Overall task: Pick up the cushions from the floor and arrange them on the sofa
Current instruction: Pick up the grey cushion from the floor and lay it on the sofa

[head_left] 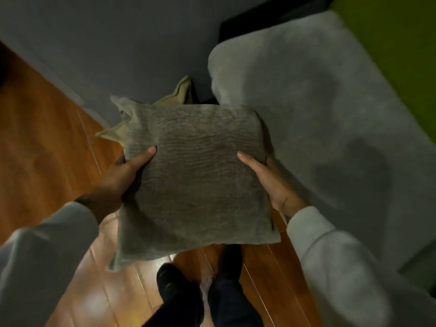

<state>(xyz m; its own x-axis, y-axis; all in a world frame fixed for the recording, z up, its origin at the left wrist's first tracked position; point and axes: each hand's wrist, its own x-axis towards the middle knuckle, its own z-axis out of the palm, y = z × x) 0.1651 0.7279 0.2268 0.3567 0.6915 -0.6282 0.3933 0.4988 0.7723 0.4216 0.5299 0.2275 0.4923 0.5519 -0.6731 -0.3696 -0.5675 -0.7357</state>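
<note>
Both hands, left hand [118,178] and right hand [269,182], are gripping the grey cushion [195,180] by opposite edges; sofa [318,119] is lying rightward, nearer the right hand.

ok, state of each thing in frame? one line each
grey cushion: off the floor, gripped on both sides
left hand: closed on the grey cushion's left edge
right hand: closed on its right edge
tan cushion: on the floor, mostly hidden behind the grey one
sofa: seat holds no cushion where visible

A cushion [193,180] is held above the floor [42,147], sofa [318,119] right, second cushion [179,94] behind.
</note>
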